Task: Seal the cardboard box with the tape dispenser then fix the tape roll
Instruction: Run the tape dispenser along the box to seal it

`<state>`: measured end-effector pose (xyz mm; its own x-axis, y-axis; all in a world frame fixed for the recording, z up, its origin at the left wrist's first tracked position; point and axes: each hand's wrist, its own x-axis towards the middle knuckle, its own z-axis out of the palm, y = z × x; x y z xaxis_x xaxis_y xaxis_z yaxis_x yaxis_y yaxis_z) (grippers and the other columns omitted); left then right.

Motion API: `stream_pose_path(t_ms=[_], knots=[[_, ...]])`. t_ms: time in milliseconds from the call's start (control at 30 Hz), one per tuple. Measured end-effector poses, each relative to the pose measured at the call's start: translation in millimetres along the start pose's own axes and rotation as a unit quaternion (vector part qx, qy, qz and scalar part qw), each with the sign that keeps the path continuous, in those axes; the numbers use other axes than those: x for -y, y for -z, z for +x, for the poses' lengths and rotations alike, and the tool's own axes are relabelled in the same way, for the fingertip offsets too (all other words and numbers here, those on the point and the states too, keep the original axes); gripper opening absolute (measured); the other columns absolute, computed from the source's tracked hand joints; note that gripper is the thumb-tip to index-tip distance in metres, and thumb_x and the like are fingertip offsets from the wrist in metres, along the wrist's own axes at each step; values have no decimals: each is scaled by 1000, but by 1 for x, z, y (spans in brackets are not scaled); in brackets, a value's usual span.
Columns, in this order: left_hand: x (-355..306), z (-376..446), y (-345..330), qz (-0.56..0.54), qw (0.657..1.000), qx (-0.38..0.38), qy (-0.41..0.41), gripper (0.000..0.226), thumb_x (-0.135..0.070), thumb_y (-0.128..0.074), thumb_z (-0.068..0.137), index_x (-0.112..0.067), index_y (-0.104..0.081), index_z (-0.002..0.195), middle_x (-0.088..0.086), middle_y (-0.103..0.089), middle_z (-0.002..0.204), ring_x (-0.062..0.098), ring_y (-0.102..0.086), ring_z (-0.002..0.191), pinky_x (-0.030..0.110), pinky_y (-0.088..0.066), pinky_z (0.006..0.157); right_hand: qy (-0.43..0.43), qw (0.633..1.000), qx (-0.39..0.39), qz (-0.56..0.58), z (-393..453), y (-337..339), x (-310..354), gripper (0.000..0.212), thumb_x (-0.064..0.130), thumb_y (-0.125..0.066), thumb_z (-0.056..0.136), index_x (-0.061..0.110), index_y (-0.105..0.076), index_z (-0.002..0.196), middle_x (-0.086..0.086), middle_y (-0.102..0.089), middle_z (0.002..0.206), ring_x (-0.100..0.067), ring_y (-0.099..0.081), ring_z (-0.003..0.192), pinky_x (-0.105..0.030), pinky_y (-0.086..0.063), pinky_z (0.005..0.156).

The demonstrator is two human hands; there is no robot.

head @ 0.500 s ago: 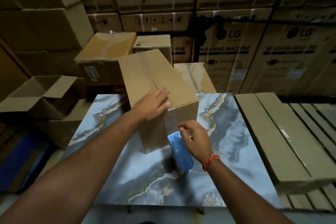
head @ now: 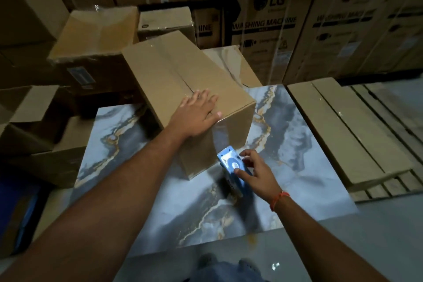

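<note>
A closed brown cardboard box [head: 164,75] sits on a marble-patterned table [head: 286,167], with clear tape along its top seam and down its near face. My left hand [head: 199,113] lies flat on the box's near top edge, fingers spread. My right hand [head: 256,170] holds a blue tape dispenser [head: 231,163] just in front of the box's near face. The dispenser's toothed blade points up toward the box. The tape roll is hidden under the dispenser and my fingers.
Several cardboard boxes stand behind the table, and an open one [head: 27,107] is at the left. Large washing machine cartons [head: 270,30] fill the back wall. Flat cardboard packs [head: 343,130] lie on a wooden pallet at the right.
The view has tilted down and shifted. My right hand has lowered the dispenser a little from the box's face, with its top now facing the camera. My left hand stays on the box.
</note>
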<state>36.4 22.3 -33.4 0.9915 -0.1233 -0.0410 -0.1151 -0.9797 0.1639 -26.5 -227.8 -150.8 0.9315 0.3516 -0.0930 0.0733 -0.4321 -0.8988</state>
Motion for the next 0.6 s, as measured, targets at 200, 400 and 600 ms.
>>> stream_pose_path(t_ms=[200, 400, 600], knots=[[2, 3, -3, -4, 1000, -6, -1, 69, -61, -25, 102, -30, -13, 163, 4, -4, 173, 26, -3, 159, 49, -6, 127, -28, 998, 39, -38, -9, -1, -5, 51, 41, -71, 85, 34, -41, 126, 19, -60, 96, -2, -63, 83, -18, -52, 68], [4, 3, -5, -1, 1000, -16, -5, 70, -62, -25, 102, -28, -15, 162, 5, -7, 172, 28, -5, 159, 50, -6, 127, -45, 997, 60, 29, -12, -3, -5, 54, 28, -72, 91, 38, -36, 130, 1, -67, 110, -17, -70, 93, -26, -59, 71], [2, 2, -6, 1, 1000, -14, -1, 69, -63, -24, 102, -30, -14, 162, 4, -6, 172, 27, -5, 159, 49, -5, 126, -51, 991, 69, 102, -18, -2, -8, 55, 14, -69, 93, 36, -39, 133, -14, -68, 117, -26, -70, 100, -28, -59, 79]])
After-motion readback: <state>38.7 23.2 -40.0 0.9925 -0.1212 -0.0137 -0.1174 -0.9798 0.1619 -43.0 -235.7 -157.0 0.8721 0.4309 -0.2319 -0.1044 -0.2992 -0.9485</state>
